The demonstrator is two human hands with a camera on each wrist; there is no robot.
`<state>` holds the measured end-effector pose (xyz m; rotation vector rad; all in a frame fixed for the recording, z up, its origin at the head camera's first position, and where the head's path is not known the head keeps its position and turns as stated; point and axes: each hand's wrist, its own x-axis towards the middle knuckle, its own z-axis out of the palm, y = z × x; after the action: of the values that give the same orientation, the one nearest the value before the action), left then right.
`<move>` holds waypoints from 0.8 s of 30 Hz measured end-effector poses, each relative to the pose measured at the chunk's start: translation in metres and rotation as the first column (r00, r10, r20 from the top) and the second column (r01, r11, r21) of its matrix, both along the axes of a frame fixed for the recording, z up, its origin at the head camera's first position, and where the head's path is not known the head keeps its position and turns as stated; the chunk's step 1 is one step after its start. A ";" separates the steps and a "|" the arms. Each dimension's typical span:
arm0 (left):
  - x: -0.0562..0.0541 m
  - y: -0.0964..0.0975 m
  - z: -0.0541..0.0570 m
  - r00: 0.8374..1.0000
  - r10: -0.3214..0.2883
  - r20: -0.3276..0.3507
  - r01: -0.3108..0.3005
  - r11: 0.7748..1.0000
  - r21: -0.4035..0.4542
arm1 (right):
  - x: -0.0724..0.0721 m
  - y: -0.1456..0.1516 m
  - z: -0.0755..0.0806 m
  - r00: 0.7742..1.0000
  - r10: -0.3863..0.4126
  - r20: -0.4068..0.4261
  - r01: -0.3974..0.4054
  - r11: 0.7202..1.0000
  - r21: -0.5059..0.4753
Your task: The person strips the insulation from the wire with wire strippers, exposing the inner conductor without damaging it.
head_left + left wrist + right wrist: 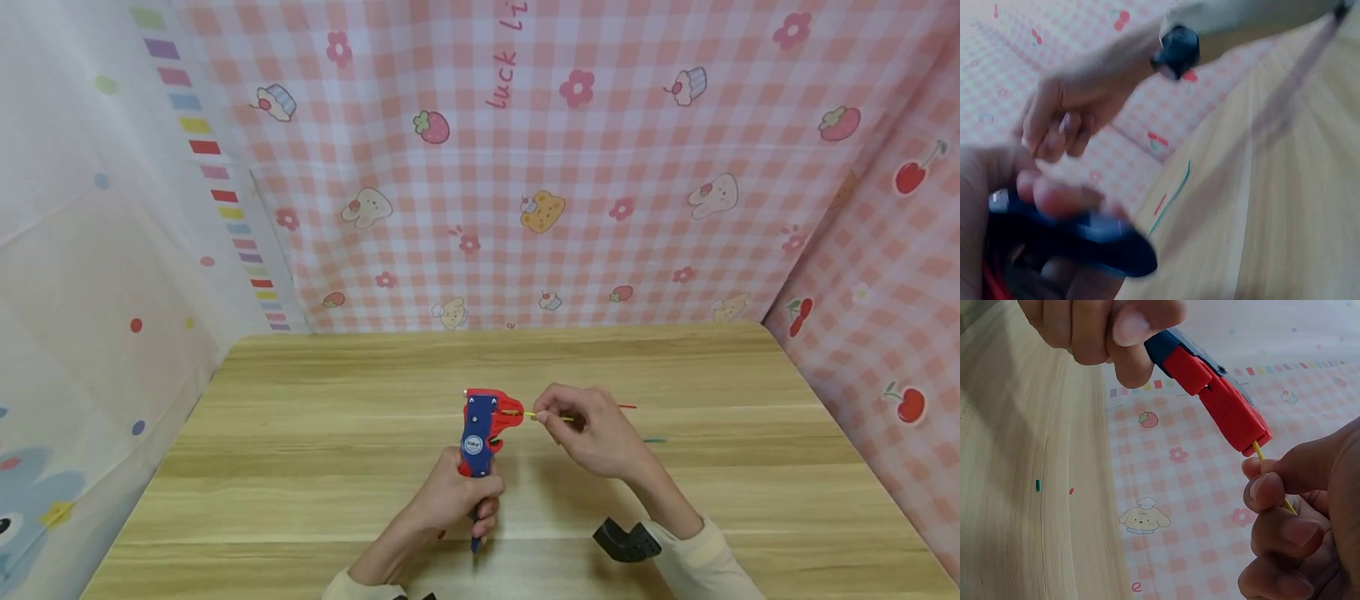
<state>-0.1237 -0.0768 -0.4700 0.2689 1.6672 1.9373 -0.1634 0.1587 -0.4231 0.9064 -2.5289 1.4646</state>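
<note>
My left hand [459,493] grips the handle of a blue and red wire stripper [477,425], held upright over the table with its red jaws pointing right. Between thumb and index finger, my right hand [592,427] pinches a yellow wire [1260,453]. One end of that wire runs into the mouth of the red jaws, as the right wrist view shows close up. The wire's other end passes back under the right hand's fingers. In the left wrist view the dark blue handle [1085,240] lies across the left palm, with the fingers curled over it.
On the wooden table [300,433], a green wire [655,440] and a red wire [628,407] lie beyond the right hand. Small green [1038,485] and red [1071,491] bits lie on the wood. Patterned cloth [480,167] hangs behind and at both sides.
</note>
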 end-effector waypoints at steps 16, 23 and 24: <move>-0.005 -0.007 0.003 0.997 -0.075 0.011 0.075 0.997 -0.024 | -0.002 0.002 0.001 0.999 -0.021 -0.026 0.022 1.000 0.009; -0.005 -0.007 0.003 0.997 -0.083 0.011 0.083 0.996 -0.021 | -0.002 0.003 0.000 1.000 -0.028 -0.011 0.028 1.000 0.005; -0.005 -0.007 0.003 0.996 -0.084 0.012 0.084 0.996 -0.022 | -0.002 0.004 0.001 1.000 -0.027 -0.006 0.027 1.000 0.004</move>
<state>-0.1290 -0.0834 -0.4674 0.3141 1.6429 1.8543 -0.1653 0.1623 -0.4226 0.8723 -2.5304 1.4478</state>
